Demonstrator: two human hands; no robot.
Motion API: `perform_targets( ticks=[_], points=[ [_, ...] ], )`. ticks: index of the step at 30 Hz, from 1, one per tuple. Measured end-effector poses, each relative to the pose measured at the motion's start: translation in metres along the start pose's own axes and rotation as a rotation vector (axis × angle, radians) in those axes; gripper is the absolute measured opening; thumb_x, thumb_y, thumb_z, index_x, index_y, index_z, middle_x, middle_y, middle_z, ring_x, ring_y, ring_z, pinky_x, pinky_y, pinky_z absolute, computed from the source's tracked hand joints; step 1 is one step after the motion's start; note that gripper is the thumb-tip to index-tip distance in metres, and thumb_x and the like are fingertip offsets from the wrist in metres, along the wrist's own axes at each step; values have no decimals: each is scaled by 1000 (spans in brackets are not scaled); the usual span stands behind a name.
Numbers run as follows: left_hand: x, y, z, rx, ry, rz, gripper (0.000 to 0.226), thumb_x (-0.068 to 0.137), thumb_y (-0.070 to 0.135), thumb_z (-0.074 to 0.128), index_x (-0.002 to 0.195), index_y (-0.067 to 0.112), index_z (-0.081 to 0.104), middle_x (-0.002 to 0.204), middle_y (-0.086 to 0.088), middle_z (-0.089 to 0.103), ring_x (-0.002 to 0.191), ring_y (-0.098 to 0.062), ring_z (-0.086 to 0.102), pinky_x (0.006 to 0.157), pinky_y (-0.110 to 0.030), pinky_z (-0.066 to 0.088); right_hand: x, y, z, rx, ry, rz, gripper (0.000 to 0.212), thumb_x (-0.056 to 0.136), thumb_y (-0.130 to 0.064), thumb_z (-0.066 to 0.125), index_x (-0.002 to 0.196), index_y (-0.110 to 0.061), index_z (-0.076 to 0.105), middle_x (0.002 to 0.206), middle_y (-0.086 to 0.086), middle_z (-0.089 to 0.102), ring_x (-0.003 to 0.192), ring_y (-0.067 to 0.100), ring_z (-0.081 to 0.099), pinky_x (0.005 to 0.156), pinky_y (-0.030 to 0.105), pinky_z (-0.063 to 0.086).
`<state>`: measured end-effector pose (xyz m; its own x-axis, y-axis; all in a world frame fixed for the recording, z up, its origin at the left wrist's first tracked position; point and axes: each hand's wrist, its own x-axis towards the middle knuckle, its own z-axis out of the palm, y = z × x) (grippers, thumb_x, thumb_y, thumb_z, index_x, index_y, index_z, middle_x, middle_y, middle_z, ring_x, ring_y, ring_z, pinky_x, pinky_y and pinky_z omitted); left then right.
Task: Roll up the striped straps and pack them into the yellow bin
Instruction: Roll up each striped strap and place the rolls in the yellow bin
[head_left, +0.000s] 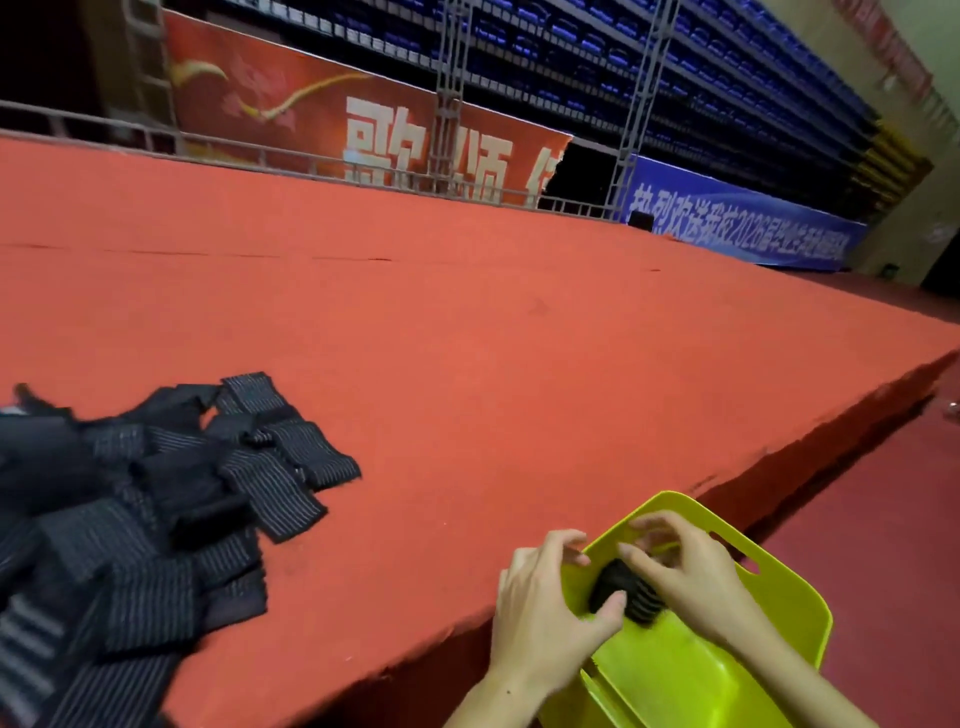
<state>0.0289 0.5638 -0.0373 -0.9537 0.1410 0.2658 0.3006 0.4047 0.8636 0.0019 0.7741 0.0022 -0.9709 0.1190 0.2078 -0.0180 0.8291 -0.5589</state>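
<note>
Two hands are being held over the yellow bin (675, 670), and a rolled black strap (621, 590) is being pinched between them: it is being gripped by the curled fingers and thumb of the left hand (545, 597) and pressed from the other side by the right hand (685, 577). Many unrolled striped straps (156, 499) are being left heaped on the red carpeted stage (467, 338), well apart from the bin.

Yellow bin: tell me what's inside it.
One rolled strap, held over the yellow bin by the left hand and right hand. Hands cover part of the interior.
</note>
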Motion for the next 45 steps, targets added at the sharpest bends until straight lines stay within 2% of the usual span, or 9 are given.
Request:
perform_targets(
  ticks=[3, 8, 18, 24, 27, 31, 38, 42, 45],
  points=[
    [-7, 8, -36, -75, 71, 35, 55, 81, 64, 66, 132, 47, 53, 117, 30, 67, 120, 6, 53, 109, -34, 44, -33, -64, -14, 222, 54, -111, 25, 86, -20, 88, 104, -28, 74, 91, -10, 78, 77, 7, 74, 73, 28, 59],
    [-39, 1, -131, -198, 202, 48, 39, 87, 48, 71, 124, 40, 61, 106, 25, 75, 102, 0, 69, 97, -30, 53, -68, -176, 14, 460, -31, -277, 24, 79, -29, 80, 101, -38, 77, 90, 0, 79, 70, 9, 73, 62, 19, 55],
    [-126, -90, -339, 5, 585, -193, 24, 95, 22, 80, 114, 32, 69, 90, 14, 80, 77, -6, 70, 73, -25, 54, -57, -313, 213, 560, -352, -395, 20, 92, -14, 83, 100, -32, 77, 91, -5, 80, 82, 14, 75, 74, 24, 57],
    [-135, -146, -422, 397, 816, -396, 23, 93, 41, 74, 113, 45, 63, 104, 24, 73, 105, -7, 66, 87, -40, 55, -34, -382, 292, 531, -495, -391, 13, 94, -29, 80, 104, -31, 74, 95, -7, 79, 86, 3, 73, 81, 19, 56],
    [-112, -166, -448, 626, 764, -518, 32, 97, 54, 65, 127, 42, 58, 114, 19, 69, 115, -17, 62, 92, -42, 50, -20, -405, 320, 464, -492, -425, 16, 96, -34, 76, 111, -32, 71, 100, -11, 77, 93, -1, 71, 87, 18, 55],
    [-82, -191, -463, 587, 604, -672, 46, 96, 66, 65, 134, 46, 50, 94, 18, 69, 101, -11, 68, 91, -42, 50, 6, -436, 354, 325, -487, -484, 28, 100, -43, 65, 126, -35, 61, 117, -15, 70, 109, 3, 66, 101, 34, 53],
    [-106, -195, -460, 239, 624, -559, 39, 90, 22, 86, 112, 48, 67, 77, 1, 68, 74, -6, 66, 75, -25, 52, 41, -490, 406, 157, -620, -466, 57, 107, -41, 59, 154, -20, 35, 150, 12, 52, 141, 34, 50, 111, 48, 43],
    [-130, -193, -458, 109, 650, -562, 44, 90, 20, 86, 104, 58, 68, 80, -8, 64, 71, -9, 65, 78, -26, 52, 43, -499, 420, 299, -712, -395, 74, 97, -44, 75, 154, -20, 35, 129, 9, 64, 123, 28, 61, 103, 41, 50],
    [-138, -189, -457, 116, 605, -551, 48, 94, 24, 82, 114, 62, 62, 74, 12, 61, 56, -5, 55, 68, -24, 46, 38, -494, 412, 497, -737, -388, 62, 94, -33, 81, 147, -21, 51, 98, -4, 65, 99, 12, 67, 91, 30, 52]
  ],
)
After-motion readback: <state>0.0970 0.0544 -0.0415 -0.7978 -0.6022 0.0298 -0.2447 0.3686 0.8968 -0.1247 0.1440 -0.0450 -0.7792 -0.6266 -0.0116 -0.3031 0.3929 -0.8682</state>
